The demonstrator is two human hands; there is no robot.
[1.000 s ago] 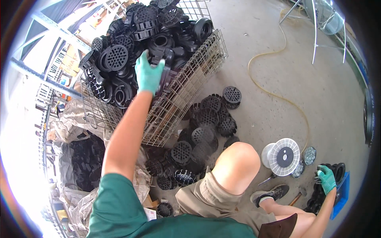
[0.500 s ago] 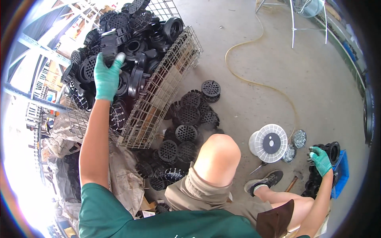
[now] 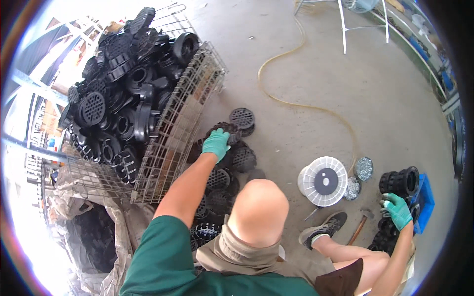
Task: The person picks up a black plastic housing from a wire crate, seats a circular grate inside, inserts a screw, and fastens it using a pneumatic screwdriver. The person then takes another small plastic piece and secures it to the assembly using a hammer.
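Observation:
My left hand [image 3: 216, 143], in a green glove, rests on the floor pile of round black perforated caps. Its fingers curl over the edge of one black perforated cap [image 3: 228, 129]. Another perforated cap [image 3: 242, 118] lies just beyond it. At the right, my green-gloved right hand [image 3: 397, 211] has its fingers bent together beside a stack of black ribbed rings [image 3: 400, 181]. What it holds, if anything, is too small to make out. A blue crate [image 3: 425, 203] is right behind those rings.
A wire cage [image 3: 173, 128] heaped with black plastic fittings [image 3: 126, 79] stands at the left. A white spool [image 3: 323, 181], two round tubs of small metal pieces [image 3: 364, 168], and a hammer [image 3: 359, 227] lie near my foot. A yellowish hose [image 3: 296, 103] winds across the floor.
My left hand has come away from the fittings in the cage, moving right and nearer, down onto the floor pile. My right hand stays by the black rings, slightly lower. The whole view has shifted.

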